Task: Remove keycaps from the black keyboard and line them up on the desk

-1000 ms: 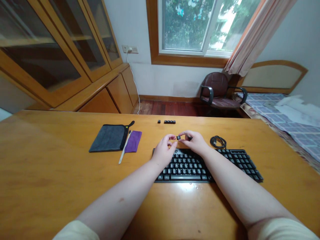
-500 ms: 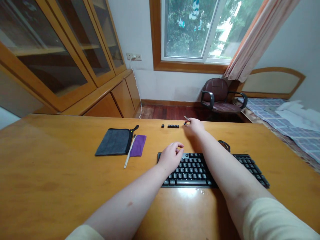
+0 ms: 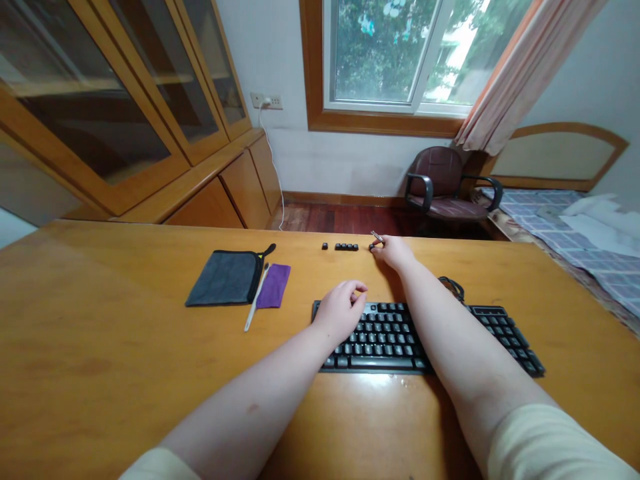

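My left hand (image 3: 343,308) rests over the upper left part of a black keyboard (image 3: 385,363), fingers loosely curled with a gap to the thumb and nothing visible in it. Beyond the keyboard, my right hand (image 3: 395,251) is closed around a small metal keycap puller (image 3: 377,237), whose prongs stick out past the fingers. Its fingertips touch a black keycap (image 3: 371,247) near the desk's far edge. To the left of it lie a short row of several keycaps (image 3: 347,247) and one single keycap (image 3: 325,246). My right forearm hides part of the keyboard.
Left of the keyboard lie a dark grey cloth (image 3: 223,277), a toothbrush-like brush (image 3: 257,300) and a folded purple cloth (image 3: 274,287). A coiled black cable (image 3: 453,288) sits behind the keyboard. Past the wooden desk (image 3: 125,347) stands an office chair (image 3: 443,180).
The view has tilted slightly downward. My right hand remains at the keycap near the far edge, and my left hand stays on the keyboard.
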`<move>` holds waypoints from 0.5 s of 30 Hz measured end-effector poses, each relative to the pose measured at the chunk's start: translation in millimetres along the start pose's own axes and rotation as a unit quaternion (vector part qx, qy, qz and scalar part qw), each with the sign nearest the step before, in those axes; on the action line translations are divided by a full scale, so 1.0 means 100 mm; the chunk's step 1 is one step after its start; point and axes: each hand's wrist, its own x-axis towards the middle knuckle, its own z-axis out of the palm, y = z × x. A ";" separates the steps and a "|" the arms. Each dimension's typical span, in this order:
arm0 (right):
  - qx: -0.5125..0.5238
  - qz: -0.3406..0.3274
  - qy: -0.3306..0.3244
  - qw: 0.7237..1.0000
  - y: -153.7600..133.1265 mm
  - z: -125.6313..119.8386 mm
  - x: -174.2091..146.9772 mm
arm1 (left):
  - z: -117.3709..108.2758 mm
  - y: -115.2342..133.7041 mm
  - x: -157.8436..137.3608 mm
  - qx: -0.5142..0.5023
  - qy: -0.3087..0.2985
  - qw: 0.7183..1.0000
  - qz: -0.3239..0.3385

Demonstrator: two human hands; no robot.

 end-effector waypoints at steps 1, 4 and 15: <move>0.003 -0.003 0.001 1.000 -0.01 0.01 0.00 | 0.00 0.00 0.00 0.001 0.000 1.000 -0.001; 0.009 -0.006 -0.003 1.000 -0.05 0.04 0.00 | -0.02 0.02 0.00 0.005 0.000 1.000 -0.004; 0.025 -0.023 -0.007 0.999 -0.09 0.10 0.00 | -0.04 0.04 -0.01 0.009 -0.007 1.000 -0.011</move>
